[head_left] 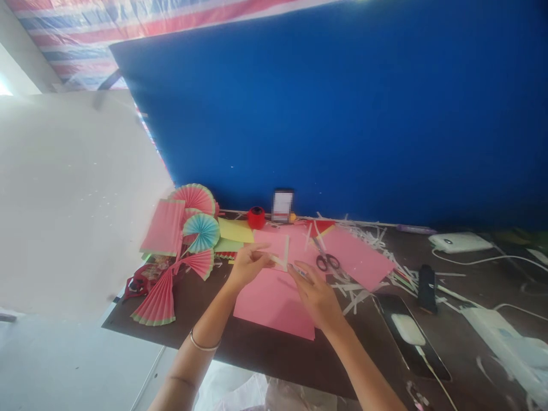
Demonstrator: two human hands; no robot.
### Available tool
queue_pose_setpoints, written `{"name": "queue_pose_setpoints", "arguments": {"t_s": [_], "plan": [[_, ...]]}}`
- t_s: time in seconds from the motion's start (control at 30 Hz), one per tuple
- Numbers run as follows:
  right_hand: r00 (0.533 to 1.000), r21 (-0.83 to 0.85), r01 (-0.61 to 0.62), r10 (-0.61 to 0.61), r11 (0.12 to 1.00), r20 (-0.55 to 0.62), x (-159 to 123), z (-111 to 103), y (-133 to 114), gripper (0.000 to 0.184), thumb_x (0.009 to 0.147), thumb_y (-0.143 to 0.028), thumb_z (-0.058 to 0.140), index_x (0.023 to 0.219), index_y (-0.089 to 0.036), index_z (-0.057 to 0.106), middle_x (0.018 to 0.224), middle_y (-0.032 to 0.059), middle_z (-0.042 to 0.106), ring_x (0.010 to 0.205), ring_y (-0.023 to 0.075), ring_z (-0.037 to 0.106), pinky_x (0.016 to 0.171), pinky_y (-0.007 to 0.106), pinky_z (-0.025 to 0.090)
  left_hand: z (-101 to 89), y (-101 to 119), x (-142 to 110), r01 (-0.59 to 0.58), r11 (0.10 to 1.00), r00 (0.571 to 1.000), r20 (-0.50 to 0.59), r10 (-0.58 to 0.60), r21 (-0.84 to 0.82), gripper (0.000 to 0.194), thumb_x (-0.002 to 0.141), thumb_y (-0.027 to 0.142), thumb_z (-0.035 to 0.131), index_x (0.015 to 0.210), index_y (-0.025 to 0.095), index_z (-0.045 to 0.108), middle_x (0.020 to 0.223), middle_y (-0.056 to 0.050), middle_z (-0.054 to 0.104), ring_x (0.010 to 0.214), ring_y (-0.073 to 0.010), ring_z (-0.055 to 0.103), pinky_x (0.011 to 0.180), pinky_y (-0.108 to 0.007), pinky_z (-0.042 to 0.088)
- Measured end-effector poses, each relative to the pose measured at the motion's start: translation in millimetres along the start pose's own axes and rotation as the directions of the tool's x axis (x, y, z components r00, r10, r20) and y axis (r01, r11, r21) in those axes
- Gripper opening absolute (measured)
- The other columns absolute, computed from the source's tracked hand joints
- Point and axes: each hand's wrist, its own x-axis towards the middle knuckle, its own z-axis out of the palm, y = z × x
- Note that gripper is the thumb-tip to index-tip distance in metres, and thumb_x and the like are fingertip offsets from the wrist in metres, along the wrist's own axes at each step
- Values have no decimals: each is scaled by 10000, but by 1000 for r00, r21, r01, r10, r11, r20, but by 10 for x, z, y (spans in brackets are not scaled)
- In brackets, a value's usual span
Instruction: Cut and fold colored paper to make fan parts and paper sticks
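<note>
A small pink paper sheet (274, 244) with pale strips along its right and lower edges lies in front of me, over larger pink sheets (274, 305). My left hand (249, 266) is at its lower left, thumb and fingers closed on a white strip (279, 262) by the lower edge. At the lower right corner, my right hand (315, 292) has its fingers bent together around something small, whitish and blue, too blurred to name. Black-handled scissors (327, 262) rest on pink paper just beyond the right hand.
Folded paper fans (201, 233) stand at the left beside yellow paper (235, 230). A red tape roll (256, 218) and a framed screen (282, 205) are at the back. White paper scraps (355, 297), a phone (413, 337) and a power strip (505, 342) with cables lie right.
</note>
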Motion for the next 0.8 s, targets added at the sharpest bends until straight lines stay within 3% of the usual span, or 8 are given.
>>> {"name": "queue_pose_setpoints", "arguments": {"t_s": [0.1, 0.2, 0.33, 0.43, 0.67, 0.8], "plan": [[999, 74, -36, 37, 997, -6, 23, -4, -14, 311, 893, -149, 397, 1108, -229, 606, 1043, 98, 602, 856, 171, 638, 666, 281, 561, -12, 20, 12, 0, 1000, 1000, 17, 1, -5, 431, 677, 346, 701, 1015, 91, 622, 715, -95, 706, 683, -216, 677, 729, -380, 548], [994, 256, -93, 106, 962, -37, 44, 19, -41, 297, 876, -152, 446, 1102, -257, 607, 991, 66, 604, 840, 146, 633, 675, 253, 559, 5, 27, 22, -13, 998, 999, 28, 15, -60, 406, 672, 347, 708, 986, 101, 633, 769, -108, 709, 723, -225, 677, 756, -393, 539], [977, 404, -141, 193, 904, -92, 81, 55, -79, 278, 852, -149, 498, 1069, -271, 622, 930, 39, 621, 807, 136, 625, 675, 246, 550, 95, -91, 13, -65, 976, 997, -46, 57, -206, 373, 688, 390, 691, 931, 110, 654, 962, -148, 683, 942, -267, 633, 871, -414, 481], [965, 446, -167, 238, 879, -109, 103, 64, -105, 246, 844, -156, 511, 1028, -254, 642, 919, 41, 631, 808, 141, 623, 692, 260, 548, 187, -242, -29, -66, 960, 997, -60, 52, -271, 419, 732, 446, 633, 1005, 130, 643, 1073, -149, 644, 1067, -270, 570, 949, -406, 415], [953, 478, -233, 298, 847, -62, 58, 97, -145, 231, 862, -202, 475, 1000, -253, 654, 928, 45, 645, 825, 160, 628, 700, 305, 563, 366, -267, -218, 47, 999, 983, -178, -48, -8, 380, 774, 477, 561, 942, 151, 657, 1100, -100, 622, 1100, -257, 515, 946, -361, 386], [961, 453, -205, 265, 868, -75, 11, 132, -140, 246, 866, -188, 470, 1034, -258, 636, 922, 52, 649, 839, 168, 626, 725, 322, 552, 412, -271, -300, 51, 998, 989, -140, -56, -44, 424, 847, 508, 410, 905, 161, 647, 988, -77, 648, 1029, -234, 545, 923, -349, 398]]}}
